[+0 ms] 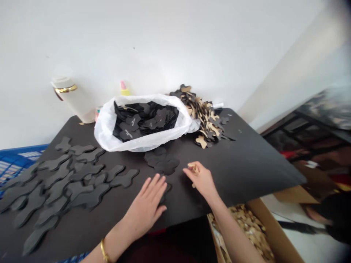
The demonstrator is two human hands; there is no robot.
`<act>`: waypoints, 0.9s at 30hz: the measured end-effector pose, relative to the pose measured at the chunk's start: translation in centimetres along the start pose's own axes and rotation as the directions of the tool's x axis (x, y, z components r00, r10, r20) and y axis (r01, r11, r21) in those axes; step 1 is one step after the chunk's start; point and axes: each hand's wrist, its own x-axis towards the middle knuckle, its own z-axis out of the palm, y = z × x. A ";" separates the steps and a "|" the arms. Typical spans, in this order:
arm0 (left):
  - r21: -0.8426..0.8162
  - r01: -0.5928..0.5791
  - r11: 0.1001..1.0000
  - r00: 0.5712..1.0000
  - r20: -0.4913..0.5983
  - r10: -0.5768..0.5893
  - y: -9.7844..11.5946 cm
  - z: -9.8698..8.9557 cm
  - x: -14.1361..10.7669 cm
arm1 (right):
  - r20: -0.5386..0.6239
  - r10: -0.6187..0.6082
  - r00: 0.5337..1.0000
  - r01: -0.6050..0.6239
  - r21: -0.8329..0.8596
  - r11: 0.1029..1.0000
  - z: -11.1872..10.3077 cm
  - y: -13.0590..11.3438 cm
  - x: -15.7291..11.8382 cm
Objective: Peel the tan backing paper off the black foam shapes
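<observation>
My left hand (145,206) lies flat on the dark table (238,179), its fingers spread over the edge of a dark piece that is mostly hidden. To its right, my right hand (201,179) is closed on a small tan piece (194,168). Just beyond both hands sit several black flat pieces (163,160). Behind these stands a white plastic bag (142,144), open at the top and filled with black printed pieces (149,120). Thicker black wavy pieces (71,175) cover the table's left side.
A heap of tan and black pieces (205,120) lies right of the bag. A white bottle (74,100) stands at the back left, near a blue basket (16,160). Below the table's right edge is a cardboard box (276,233) of tan scraps. Part of a person (329,215) shows at right.
</observation>
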 end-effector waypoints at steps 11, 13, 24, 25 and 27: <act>-0.082 -0.270 0.959 0.940 0.192 0.281 -2.1 -0.3 -0.7 | -0.297 0.292 0.909 -0.309 -0.011 0.951 -5.9 4.0 12.7; -0.030 -0.243 0.970 0.947 0.208 0.243 -4.3 -1.1 -2.0 | -0.242 0.292 0.925 -0.286 0.060 0.956 -5.4 3.6 12.0; -0.124 -0.032 0.992 0.981 -0.194 0.008 0.2 -2.9 2.7 | 0.445 0.166 0.880 -0.456 0.695 0.556 1.4 -2.5 -2.3; -0.210 -0.052 0.976 0.979 -0.202 0.009 1.2 -2.7 3.5 | 0.465 0.137 0.875 -0.452 0.678 0.580 1.7 -2.9 -2.9; -0.392 -0.023 0.920 0.976 -0.209 -0.064 2.2 -2.5 4.6 | 0.432 0.090 0.897 -0.359 0.597 0.717 1.5 -3.4 -3.8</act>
